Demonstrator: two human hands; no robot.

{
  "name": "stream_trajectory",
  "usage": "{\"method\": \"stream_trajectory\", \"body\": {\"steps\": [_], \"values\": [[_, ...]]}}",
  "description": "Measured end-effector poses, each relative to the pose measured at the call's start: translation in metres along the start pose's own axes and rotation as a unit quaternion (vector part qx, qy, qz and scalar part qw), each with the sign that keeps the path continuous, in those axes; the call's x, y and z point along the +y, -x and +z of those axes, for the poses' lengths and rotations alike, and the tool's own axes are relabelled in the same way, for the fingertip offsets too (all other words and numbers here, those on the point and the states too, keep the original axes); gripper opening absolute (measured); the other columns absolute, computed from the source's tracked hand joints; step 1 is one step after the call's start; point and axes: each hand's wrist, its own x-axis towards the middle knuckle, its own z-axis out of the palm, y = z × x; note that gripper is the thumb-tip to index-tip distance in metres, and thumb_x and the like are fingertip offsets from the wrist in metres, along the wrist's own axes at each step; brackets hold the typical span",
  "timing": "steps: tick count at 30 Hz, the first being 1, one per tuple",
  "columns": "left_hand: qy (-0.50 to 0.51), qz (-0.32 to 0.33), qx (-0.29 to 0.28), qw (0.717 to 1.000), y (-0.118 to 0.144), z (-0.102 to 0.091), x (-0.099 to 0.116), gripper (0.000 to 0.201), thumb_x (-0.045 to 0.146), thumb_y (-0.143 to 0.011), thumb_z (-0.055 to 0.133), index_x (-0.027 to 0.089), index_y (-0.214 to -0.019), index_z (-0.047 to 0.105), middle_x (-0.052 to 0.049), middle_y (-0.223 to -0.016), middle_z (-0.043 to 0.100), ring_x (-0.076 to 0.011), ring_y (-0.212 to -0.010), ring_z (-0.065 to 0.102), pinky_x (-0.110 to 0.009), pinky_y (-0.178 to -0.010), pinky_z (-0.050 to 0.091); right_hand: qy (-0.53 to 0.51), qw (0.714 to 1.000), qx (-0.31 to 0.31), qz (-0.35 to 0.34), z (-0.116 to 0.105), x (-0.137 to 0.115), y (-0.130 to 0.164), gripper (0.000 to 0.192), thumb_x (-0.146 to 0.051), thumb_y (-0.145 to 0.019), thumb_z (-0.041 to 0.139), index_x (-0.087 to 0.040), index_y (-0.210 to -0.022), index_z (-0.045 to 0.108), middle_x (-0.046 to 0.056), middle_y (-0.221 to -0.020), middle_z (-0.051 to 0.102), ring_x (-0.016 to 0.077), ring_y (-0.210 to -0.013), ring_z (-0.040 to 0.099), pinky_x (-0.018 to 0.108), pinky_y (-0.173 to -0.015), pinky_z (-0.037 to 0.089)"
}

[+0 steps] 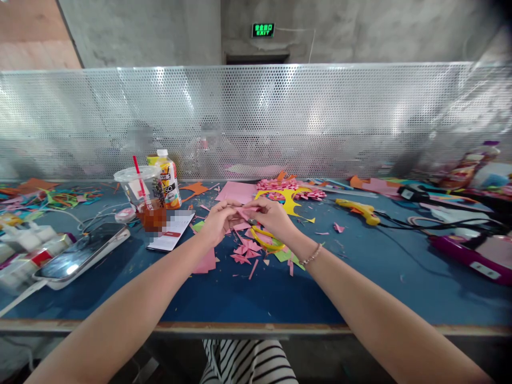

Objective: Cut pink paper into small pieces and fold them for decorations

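Note:
Between my two hands, above the middle of the blue table [280,298], is a small folded piece of pink paper [247,213]. My left hand [221,220] pinches its left side, and my right hand [272,215] pinches the right side. Just below lie several pink folded paper pieces [246,249] and the yellow handles of scissors [267,241], partly hidden by my right hand. Behind my hands rest a pink paper sheet [236,191], a cut yellow sheet [294,202] and pink paper flowers [312,194]. More pink paper [206,262] sits under my left wrist.
At left stand a drink cup with a red straw [138,184] and a bottle [170,181], near a phone [86,256] and chargers [28,240]. To the right are a yellow glue gun [358,210], cables and a purple power strip [472,258]. A perforated metal screen [256,117] closes the back.

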Motion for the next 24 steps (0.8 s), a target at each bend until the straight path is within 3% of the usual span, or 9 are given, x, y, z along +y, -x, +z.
{"method": "stream_trajectory", "body": {"steps": [6,24], "values": [[-0.055,0.027,0.010,0.998,-0.0006,-0.0007,-0.0030,0.028,0.021,-0.061,0.071,0.014,-0.084,0.056,0.000,-0.070,0.062,-0.0109,-0.065,0.062,-0.030,-0.072,0.051,-0.009,1.000,0.021,0.015,0.0021,-0.0007,0.0017,0.017,-0.023,-0.069,0.062,-0.018,-0.085,0.062,0.005,-0.085,0.065,0.0130,-0.071,0.058,0.027,-0.066,0.047],[-0.082,0.041,0.031,0.995,-0.0004,0.0006,-0.0035,0.023,0.023,-0.062,0.070,0.012,-0.079,0.060,0.000,-0.067,0.062,-0.0094,-0.061,0.060,-0.029,-0.071,0.051,0.008,1.000,0.026,-0.014,0.0030,-0.0007,0.0022,0.014,-0.024,-0.069,0.064,-0.018,-0.082,0.061,0.005,-0.085,0.064,0.0136,-0.074,0.058,0.028,-0.068,0.047]]}}
